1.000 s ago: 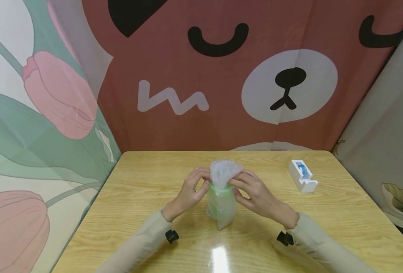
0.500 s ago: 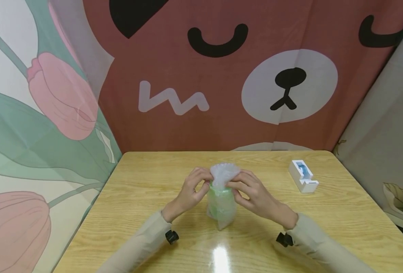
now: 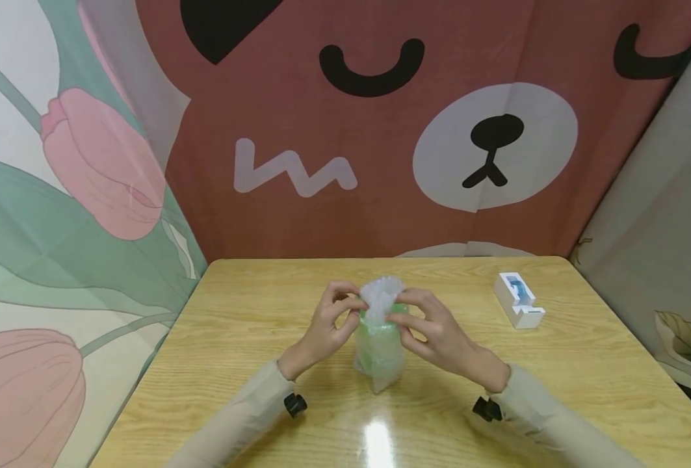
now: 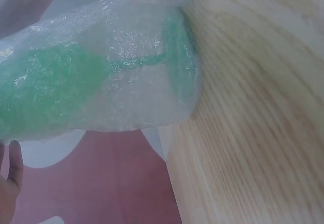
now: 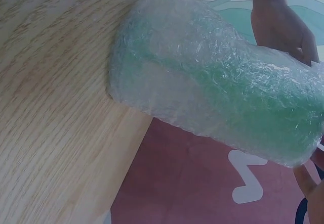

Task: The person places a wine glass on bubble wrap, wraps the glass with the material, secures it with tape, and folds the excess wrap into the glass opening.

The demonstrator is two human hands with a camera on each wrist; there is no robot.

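A green stemmed glass [image 4: 61, 80] stands upright on the wooden table, wrapped in clear bubble wrap [image 4: 134, 97]. Its bowl, stem and foot show through the wrap in the left wrist view. Above the bowl, the loose end of the wrap is gathered into a whitish tuft [image 3: 380, 296]. My left hand [image 3: 327, 325] pinches the wrap at the left of the rim, thumb and fingers curled. From the right, my right hand [image 3: 441, 335] pinches the gathered wrap with its fingertips close over the rim. Its thumb lies beside the bowl.
A white tape dispenser [image 3: 519, 302] with blue tape stands at the back right of the table [image 3: 251, 305]. Behind the table hangs a red-brown cloth [image 3: 298, 227] with a bear print. Patterned cloths flank both sides.
The tuft of bubble wrap has become smaller and narrower as the fingers gather it inward. More of the green rim shows at the right. Both wrists stay almost in place.
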